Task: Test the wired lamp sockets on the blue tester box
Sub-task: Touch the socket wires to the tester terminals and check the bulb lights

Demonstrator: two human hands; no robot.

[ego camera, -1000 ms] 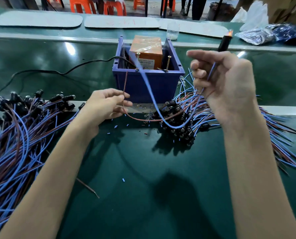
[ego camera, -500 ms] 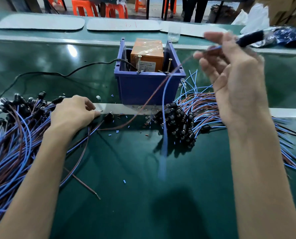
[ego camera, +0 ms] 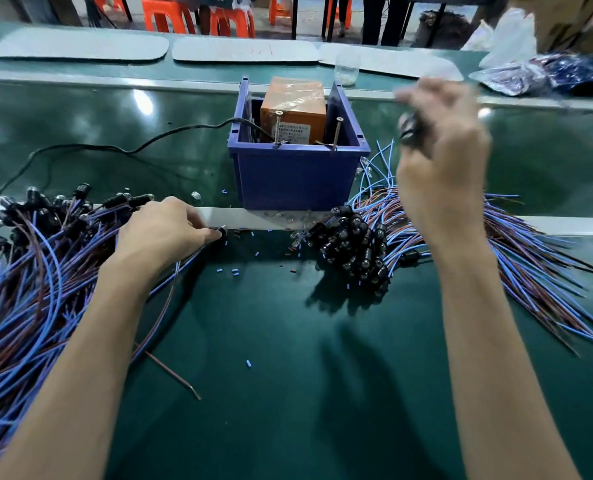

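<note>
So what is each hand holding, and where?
Right hand grips a black socket by its body. Left hand touches another socket on the table; grip unclear.

Tester box blue; block in it orange; tabletop dk green; wires blue & red-brown; sockets blk; cable blk; stools orange.

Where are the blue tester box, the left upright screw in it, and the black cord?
blue tester box (ego camera: 298, 178), head view, on its front wall.
left screw (ego camera: 276, 129), head view, halfway down its shaft.
black cord (ego camera: 97, 146), head view, on its run across the belt left of the box.
</note>
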